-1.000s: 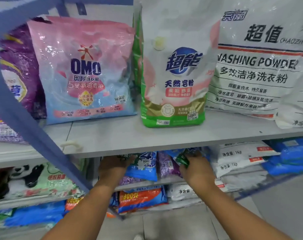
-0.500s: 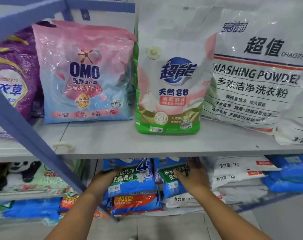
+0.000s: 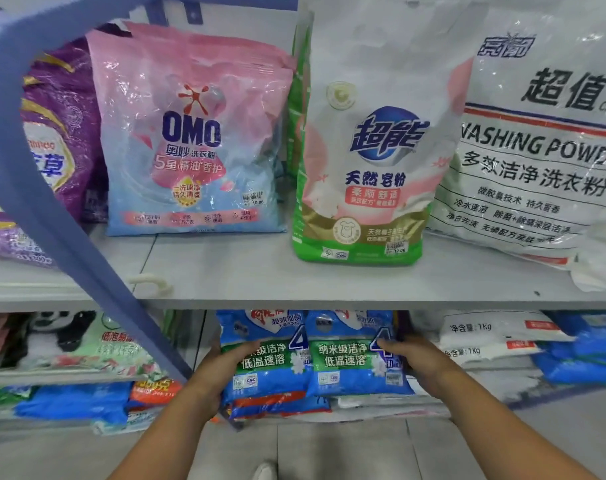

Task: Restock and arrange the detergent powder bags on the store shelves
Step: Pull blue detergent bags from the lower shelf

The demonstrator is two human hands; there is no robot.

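Two blue detergent bags with green bands stand side by side on the lower shelf. My left hand (image 3: 218, 372) grips the left edge of the left blue bag (image 3: 270, 375), thumb across its front. My right hand (image 3: 422, 358) grips the right edge of the right blue bag (image 3: 350, 372), thumb on its front. The two bags touch along their inner edges and sit on a stack of orange and blue bags (image 3: 270, 403). Their tops are partly hidden by the upper shelf board (image 3: 260, 275).
The upper shelf carries a purple bag (image 3: 59, 133), a pink OMO bag (image 3: 190, 150), a white-green bag (image 3: 363, 168) and a large white washing powder bag (image 3: 536, 150). A blue slanted upright (image 3: 52, 202) crosses at left. White 1 kg bags (image 3: 485, 337) lie right of my hands.
Both blue bags have been stood upright and pulled forward side by side. My hands moved from reaching deep into the shelf to the bags' outer edges.
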